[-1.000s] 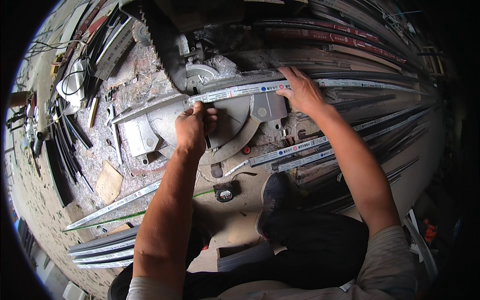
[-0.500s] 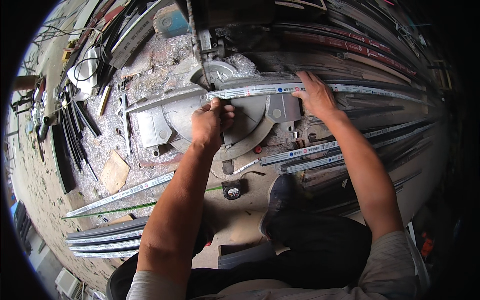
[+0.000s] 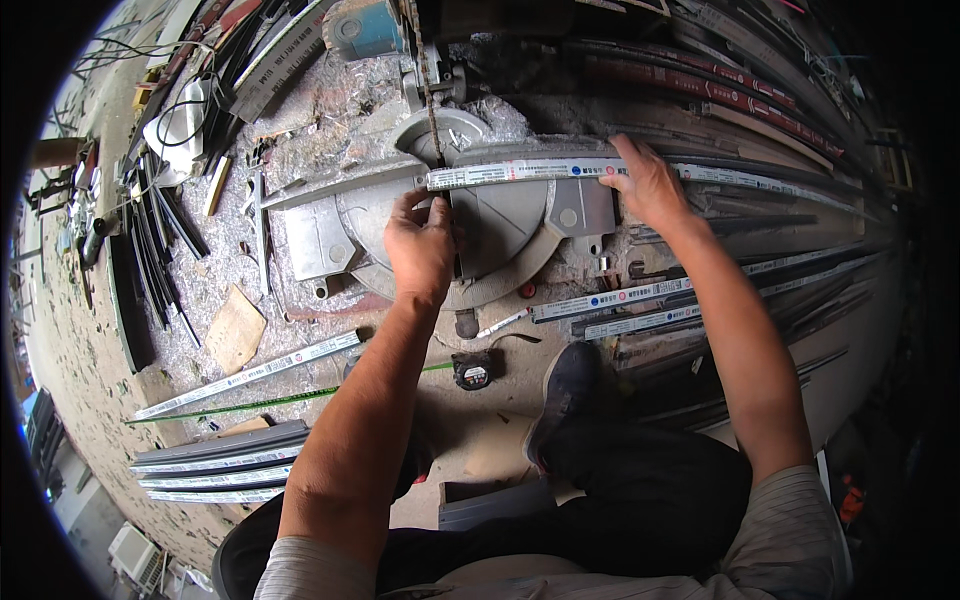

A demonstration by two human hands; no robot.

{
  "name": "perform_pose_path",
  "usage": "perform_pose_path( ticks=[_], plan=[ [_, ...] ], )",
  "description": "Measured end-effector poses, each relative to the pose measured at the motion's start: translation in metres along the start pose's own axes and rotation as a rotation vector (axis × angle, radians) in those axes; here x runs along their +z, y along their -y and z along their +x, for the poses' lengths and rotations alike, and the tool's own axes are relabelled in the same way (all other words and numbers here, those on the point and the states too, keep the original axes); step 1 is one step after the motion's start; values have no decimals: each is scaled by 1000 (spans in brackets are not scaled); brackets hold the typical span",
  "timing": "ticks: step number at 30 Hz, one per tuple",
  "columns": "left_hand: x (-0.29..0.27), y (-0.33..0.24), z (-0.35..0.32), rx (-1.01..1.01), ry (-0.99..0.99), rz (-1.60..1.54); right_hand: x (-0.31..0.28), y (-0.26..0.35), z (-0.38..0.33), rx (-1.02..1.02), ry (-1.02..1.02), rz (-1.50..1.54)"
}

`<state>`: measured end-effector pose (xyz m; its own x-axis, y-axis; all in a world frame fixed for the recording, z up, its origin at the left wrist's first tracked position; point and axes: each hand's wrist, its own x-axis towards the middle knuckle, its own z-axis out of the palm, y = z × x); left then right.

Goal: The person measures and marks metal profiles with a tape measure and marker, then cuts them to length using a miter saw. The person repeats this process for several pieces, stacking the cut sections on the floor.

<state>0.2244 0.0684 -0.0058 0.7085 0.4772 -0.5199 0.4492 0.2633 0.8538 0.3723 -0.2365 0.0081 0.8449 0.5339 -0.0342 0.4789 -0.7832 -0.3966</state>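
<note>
A long profile strip (image 3: 520,174) with a white printed film lies along the fence of a mitre saw (image 3: 375,225), its near end by the blade slot. My right hand (image 3: 650,188) is closed round this strip to the right of the saw's round table, thumb on the near side. My left hand (image 3: 420,245) is just below and left of the strip's end, over the saw table. Its fingers are bent together with the thumb; whatever they may hold is hidden. The saw's thin blade (image 3: 425,90) stands edge-on above the fence, beside a blue motor housing (image 3: 362,28).
A tape measure (image 3: 472,371) lies on the floor, its green tape (image 3: 260,402) drawn out left beside another filmed strip (image 3: 250,376). Stacked profiles (image 3: 220,470) lie at lower left, more strips (image 3: 640,297) at right. Clear plastic wrap (image 3: 310,150) surrounds the saw. My shoe (image 3: 570,385) is near.
My left hand's fingers have shifted from beneath the strip's end to its left and curled upward. My right hand keeps its grip on the strip. The whole view has shifted slightly.
</note>
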Motion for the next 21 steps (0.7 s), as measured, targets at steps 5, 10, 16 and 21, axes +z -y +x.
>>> perform_pose_path(
  ticks=[5,10,16,21],
  plan=[
    [-3,7,-6,27,70,31,-1,-1,0,1,0,-11],
    [-5,1,-13,5,95,68,-4,5,0,11,9,-15],
    [-9,-3,-14,-8,154,120,-5,5,-1,-3,-4,-34],
    [-18,-3,-27,-5,154,51,-2,7,0,-1,-34,-83]
  ],
)
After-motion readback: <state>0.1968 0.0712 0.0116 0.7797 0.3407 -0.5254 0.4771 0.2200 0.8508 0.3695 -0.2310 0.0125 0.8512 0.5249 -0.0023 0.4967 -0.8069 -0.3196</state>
